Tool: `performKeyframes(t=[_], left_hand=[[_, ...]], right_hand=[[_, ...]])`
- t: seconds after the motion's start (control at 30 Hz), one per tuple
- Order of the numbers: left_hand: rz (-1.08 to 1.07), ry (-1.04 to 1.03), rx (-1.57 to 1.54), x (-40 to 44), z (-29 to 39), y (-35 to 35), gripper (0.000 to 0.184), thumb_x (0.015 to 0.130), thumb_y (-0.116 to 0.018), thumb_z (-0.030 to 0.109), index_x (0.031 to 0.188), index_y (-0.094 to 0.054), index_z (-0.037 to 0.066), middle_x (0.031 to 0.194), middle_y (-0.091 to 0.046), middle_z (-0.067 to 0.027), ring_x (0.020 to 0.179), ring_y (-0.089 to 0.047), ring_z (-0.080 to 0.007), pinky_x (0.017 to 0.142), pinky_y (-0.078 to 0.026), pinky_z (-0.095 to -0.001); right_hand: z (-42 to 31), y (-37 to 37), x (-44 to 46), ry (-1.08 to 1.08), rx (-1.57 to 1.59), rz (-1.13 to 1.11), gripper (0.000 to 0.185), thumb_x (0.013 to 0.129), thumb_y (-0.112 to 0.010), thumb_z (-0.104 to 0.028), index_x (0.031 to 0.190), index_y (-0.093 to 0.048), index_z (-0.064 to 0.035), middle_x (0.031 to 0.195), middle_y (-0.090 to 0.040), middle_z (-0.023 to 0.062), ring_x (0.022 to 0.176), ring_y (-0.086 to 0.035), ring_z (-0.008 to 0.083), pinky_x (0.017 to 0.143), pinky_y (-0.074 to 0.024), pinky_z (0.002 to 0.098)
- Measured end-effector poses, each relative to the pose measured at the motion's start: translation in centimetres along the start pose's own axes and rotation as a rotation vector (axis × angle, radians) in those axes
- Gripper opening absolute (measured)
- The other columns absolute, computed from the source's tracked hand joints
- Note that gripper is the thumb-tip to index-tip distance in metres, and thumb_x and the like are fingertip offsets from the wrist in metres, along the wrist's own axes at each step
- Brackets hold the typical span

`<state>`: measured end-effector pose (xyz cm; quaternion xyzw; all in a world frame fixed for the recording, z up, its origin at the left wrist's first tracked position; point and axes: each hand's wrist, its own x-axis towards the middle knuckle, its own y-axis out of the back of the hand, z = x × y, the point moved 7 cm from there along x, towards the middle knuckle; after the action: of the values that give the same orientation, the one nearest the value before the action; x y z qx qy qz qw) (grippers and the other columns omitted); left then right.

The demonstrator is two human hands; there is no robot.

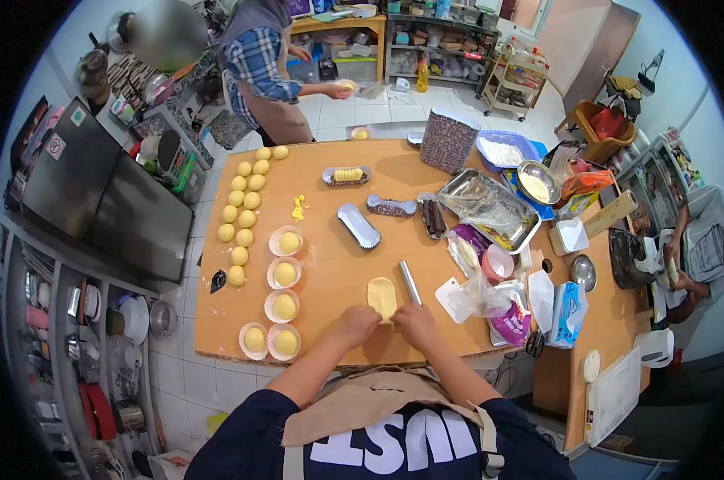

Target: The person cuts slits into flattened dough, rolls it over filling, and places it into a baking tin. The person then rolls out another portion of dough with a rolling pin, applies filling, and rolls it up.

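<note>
A flat, oval piece of pale yellow dough lies on the wooden table near its front edge. My left hand has its fingers closed on the dough's lower left corner. At the lower right corner, my right hand grips the dough too. Just above my right hand a metal rolling pin lies slanted on the table. To the left, several round dough balls sit in paper cups, and more bare dough balls form two rows along the table's left side.
Paper trays, one with chocolate sticks, stand mid-table. A metal tray, bowls, plastic bags and a tissue pack crowd the right. A co-worker stands across the table holding a small item; another person is at far right.
</note>
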<state>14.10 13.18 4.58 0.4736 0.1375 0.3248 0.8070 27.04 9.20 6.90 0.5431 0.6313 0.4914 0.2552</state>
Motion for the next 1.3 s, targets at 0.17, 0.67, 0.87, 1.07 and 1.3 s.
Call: performKeyframes(t=[0.17,0.67,0.87,1.07,1.3], left_hand=[[0.056,-0.02,0.123,-2.2,1.9,-0.6,0.008,0.079,-0.064,0.019,0.085,-0.068,0.015,0.081,-0.064,-0.0032,0.084,-0.063,-0.023,0.076,-0.046,-0.0403],[-0.013,-0.013,0.321,-7.7,3.3,-2.9,0.055,0.081,-0.064,0.039,0.129,-0.055,0.013,0.137,-0.047,-0.0013,0.122,-0.047,-0.0198,0.098,-0.035,-0.043],[-0.018,0.015,0.413,-8.8,3.2,-4.2,0.063,0.081,-0.059,0.051,0.132,-0.053,0.015,0.138,-0.046,0.0013,0.121,-0.045,-0.0164,0.103,-0.028,-0.0429],[0.086,-0.002,0.488,-9.6,3.3,-4.8,0.066,0.082,-0.056,0.058,0.133,-0.052,0.016,0.138,-0.047,0.0017,0.121,-0.044,-0.0168,0.105,-0.023,-0.045],[0.008,0.011,0.475,-9.7,3.4,-5.0,0.072,0.083,-0.054,0.059,0.139,-0.046,0.015,0.141,-0.045,-0.0014,0.128,-0.04,-0.0198,0.108,-0.018,-0.0465]], right_hand=[[0.3,-2.3,-3.3,-0.036,-0.116,0.009,0.013,0.077,-0.062,-0.017,0.087,-0.071,-0.0179,0.083,-0.066,-0.0023,0.085,-0.059,0.0185,0.081,-0.0417,0.0358],[-1.8,-1.7,-7.0,0.161,-0.25,-0.054,0.032,0.081,-0.059,-0.019,0.111,-0.066,-0.0146,0.111,-0.062,-0.0041,0.092,-0.056,0.0154,0.083,-0.0406,0.0352],[-2.0,-1.0,-7.2,0.099,-0.233,-0.091,0.035,0.081,-0.061,-0.022,0.115,-0.064,-0.0138,0.116,-0.06,-0.0035,0.096,-0.055,0.0156,0.087,-0.04,0.035],[-2.1,-1.4,-8.5,0.133,-0.279,-0.05,0.035,0.081,-0.064,-0.026,0.112,-0.065,-0.012,0.116,-0.06,-0.0036,0.099,-0.054,0.0142,0.088,-0.0393,0.0355],[-3.0,-0.9,-8.2,0.095,-0.219,-0.047,0.036,0.079,-0.066,-0.028,0.111,-0.066,-0.0114,0.104,-0.062,-0.0025,0.096,-0.055,0.0144,0.084,-0.04,0.0371]])
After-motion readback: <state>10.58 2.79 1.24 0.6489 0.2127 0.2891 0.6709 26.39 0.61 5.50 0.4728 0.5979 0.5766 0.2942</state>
